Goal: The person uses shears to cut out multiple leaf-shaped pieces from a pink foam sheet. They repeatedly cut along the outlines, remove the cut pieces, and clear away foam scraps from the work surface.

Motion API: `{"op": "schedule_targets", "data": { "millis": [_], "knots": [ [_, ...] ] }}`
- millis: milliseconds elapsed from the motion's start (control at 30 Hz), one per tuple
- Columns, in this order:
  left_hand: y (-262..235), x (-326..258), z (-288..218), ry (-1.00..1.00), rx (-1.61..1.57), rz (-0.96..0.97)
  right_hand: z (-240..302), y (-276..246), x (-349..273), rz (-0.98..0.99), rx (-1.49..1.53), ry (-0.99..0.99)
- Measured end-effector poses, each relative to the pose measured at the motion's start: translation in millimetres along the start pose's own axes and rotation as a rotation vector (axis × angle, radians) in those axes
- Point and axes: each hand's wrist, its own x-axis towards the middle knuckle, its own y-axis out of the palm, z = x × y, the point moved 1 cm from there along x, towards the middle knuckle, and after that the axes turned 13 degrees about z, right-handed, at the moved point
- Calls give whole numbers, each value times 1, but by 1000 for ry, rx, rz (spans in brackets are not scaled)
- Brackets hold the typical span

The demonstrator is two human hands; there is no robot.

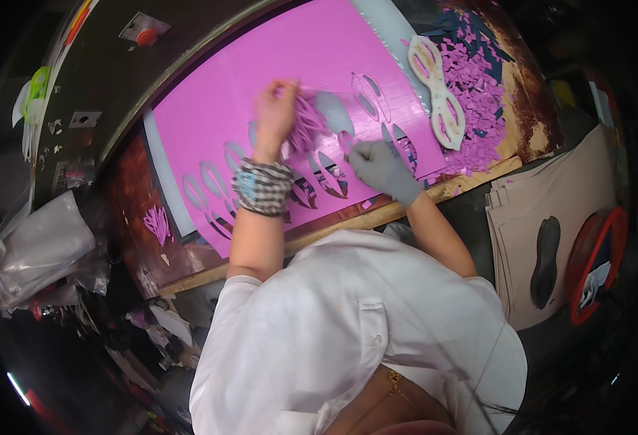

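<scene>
A large pink sheet (253, 65) with rows of leaf-shaped cut-outs lies on the table. My left hand (275, 112), bare with a checkered cuff at the wrist, is over the middle of the sheet, closed round a bunch of thin pink strips (306, 125) that hang down to its right. Slight blur softens its fingers. To the right, my right hand (385, 170) wears a grey glove. Its fingertips pinch a small pink cut piece (345, 141) just above the sheet's cut-outs.
A white cutting die (438, 94) with elongated openings lies beside a heap of pink scraps (474, 90) at right. A small bundle of pink strips (157, 225) is on the table's left. Beige sheets (514, 239) stand at right; a dark machine beam (159, 65) spans the far left.
</scene>
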Motion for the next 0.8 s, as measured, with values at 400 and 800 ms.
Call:
{"op": "schedule_targets", "data": {
  "millis": [400,800],
  "knots": [
    [75,71,-14,109,800,96,-7,-44,-61,-329,387,-6],
    [64,51,-9,265,481,146,3,-48,-51,-273,514,-95]
  ]
}}
